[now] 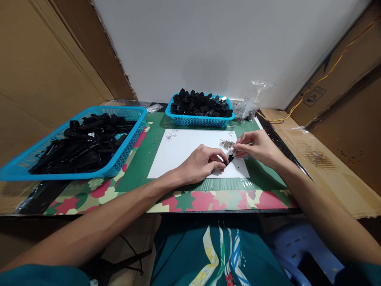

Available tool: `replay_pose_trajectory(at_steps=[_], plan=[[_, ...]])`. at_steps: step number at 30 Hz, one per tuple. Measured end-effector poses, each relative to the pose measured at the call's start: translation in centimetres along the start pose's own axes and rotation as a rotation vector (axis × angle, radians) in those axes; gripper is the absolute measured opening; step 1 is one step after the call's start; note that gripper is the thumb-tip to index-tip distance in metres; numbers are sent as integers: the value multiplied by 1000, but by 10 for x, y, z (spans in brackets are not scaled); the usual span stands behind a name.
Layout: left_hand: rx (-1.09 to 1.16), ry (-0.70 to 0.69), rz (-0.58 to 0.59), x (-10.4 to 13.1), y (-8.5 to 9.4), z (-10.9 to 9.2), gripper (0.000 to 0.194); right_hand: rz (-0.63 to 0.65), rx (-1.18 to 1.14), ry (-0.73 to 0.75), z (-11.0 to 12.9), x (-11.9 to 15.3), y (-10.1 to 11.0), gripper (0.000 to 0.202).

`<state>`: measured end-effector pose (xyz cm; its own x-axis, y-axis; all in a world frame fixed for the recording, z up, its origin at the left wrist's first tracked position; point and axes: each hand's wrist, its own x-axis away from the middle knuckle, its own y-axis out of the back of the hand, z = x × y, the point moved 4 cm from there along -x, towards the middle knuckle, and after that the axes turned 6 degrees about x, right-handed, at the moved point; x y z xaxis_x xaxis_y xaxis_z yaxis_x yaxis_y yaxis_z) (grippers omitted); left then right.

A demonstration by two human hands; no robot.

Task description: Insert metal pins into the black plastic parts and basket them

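Note:
My left hand [204, 163] rests on a white sheet [187, 149], its fingers closed on a small black plastic part [229, 159]. Beside it, my right hand [254, 146] pinches a thin, light-coloured tool or piece at the black part; its exact kind is too small to tell. Just behind the fingertips lies a pile of tiny metal pieces [226, 144], perhaps screws or pins. Another scatter of tiny grey pieces [170, 136] is spread at the sheet's far left corner. Fingers hide most of the black part.
A large blue basket [111, 169] with black plastic parts stands at the left. A smaller blue basket [199, 120] full of black blocks sits at the back. Clear plastic bags [245, 108] lie right of it. Cardboard walls [351, 99] flank the table; a yellow wire [324, 79] hangs at right.

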<state>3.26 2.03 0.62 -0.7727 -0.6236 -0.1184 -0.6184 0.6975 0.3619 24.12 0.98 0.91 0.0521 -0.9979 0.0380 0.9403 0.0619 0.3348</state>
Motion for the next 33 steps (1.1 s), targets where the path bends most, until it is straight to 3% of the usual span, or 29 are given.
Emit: replay_pose_trajectory(at_steps=[19, 27, 33], plan=[[140, 124, -100, -1, 1, 4, 13, 30, 8, 44, -5, -2, -10, 45], [149, 176, -145, 3, 6, 4, 14, 57, 125, 194, -3, -6, -16, 31], [68, 164, -117, 6, 8, 2, 13, 99, 27, 122, -10, -14, -20, 32]])
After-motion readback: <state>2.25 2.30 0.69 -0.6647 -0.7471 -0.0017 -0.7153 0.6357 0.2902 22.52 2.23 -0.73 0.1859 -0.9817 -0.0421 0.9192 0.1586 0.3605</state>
